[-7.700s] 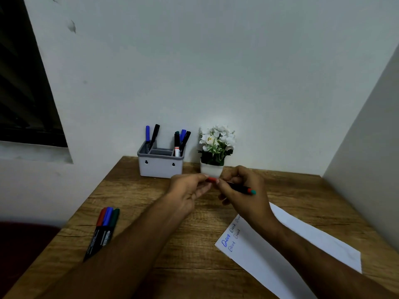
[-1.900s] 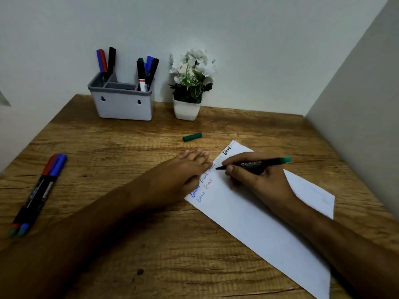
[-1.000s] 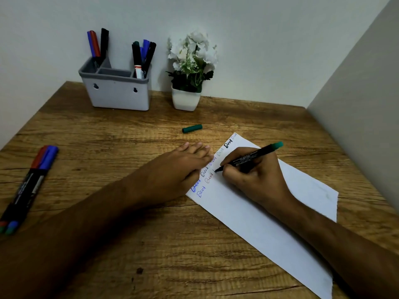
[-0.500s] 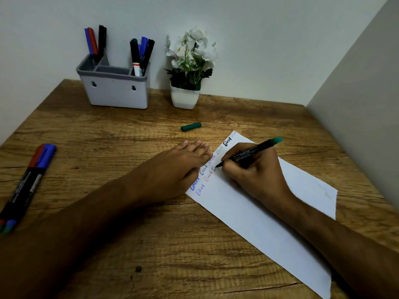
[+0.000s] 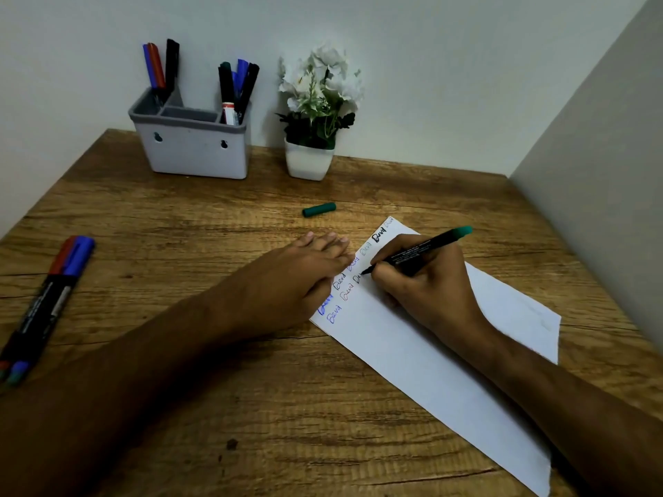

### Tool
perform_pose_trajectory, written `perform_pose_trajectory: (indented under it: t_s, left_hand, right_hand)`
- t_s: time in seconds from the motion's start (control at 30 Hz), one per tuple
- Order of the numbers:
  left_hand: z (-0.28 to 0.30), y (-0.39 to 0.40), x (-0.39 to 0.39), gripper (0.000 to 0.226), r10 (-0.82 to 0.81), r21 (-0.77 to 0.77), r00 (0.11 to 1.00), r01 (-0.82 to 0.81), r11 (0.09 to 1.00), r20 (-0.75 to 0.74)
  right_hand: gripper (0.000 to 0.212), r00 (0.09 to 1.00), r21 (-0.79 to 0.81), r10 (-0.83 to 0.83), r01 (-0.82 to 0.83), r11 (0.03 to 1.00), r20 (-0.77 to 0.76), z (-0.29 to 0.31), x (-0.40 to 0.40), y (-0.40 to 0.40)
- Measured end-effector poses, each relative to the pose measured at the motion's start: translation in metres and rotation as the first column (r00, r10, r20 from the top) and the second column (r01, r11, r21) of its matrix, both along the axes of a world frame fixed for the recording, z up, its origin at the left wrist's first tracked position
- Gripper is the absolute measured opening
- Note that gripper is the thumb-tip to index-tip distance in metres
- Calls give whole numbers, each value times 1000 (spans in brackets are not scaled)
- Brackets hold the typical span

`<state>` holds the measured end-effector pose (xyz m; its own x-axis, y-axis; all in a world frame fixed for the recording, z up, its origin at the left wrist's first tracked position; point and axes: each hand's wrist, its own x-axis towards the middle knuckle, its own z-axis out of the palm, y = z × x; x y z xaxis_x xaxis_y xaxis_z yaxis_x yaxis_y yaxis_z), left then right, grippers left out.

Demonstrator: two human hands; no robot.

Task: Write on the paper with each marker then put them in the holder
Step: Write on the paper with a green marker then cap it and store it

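— Wooden desk (image 5: 222, 407): what stood around the work?
— A potted plant (image 5: 315, 113) and the grey holder (image 5: 195, 145) along the far edge, a green cap (image 5: 319, 209) lying before them, two markers (image 5: 50, 299) near the left edge.
— And the marker (image 5: 418, 252)?
— Black, green-ended, pinched in the right hand (image 5: 427, 285), tip on the white paper (image 5: 448, 356) by the right edge. The left hand (image 5: 287, 278) pressed flat, fingers straight, on the sheet's corner.

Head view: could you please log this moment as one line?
right hand: writing, green marker | left hand: flat on paper | green cap: off, on table
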<state>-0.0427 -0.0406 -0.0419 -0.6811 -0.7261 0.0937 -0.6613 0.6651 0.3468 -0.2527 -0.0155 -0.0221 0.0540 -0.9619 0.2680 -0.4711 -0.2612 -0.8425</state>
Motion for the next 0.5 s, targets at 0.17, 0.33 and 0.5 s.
perform_pose_trajectory:
  t_s: [0.17,0.33,0.5]
  left_hand:
    - [-2,-2,0,62,0,-15,1000,0,1000,2]
    - [-4,-2,0,61,-5,-19,1000,5,1000,-6]
    - [-3,-2,0,62,-5,-3,1000,5,1000,3]
  right_hand:
    - [15,999,-4,-45,45,999,18,1,2,0]
    - [15,998,-15,-51,51,999,-30,1,1,0]
    - [15,998,-18,-50,50,999,-30,2,2,-1]
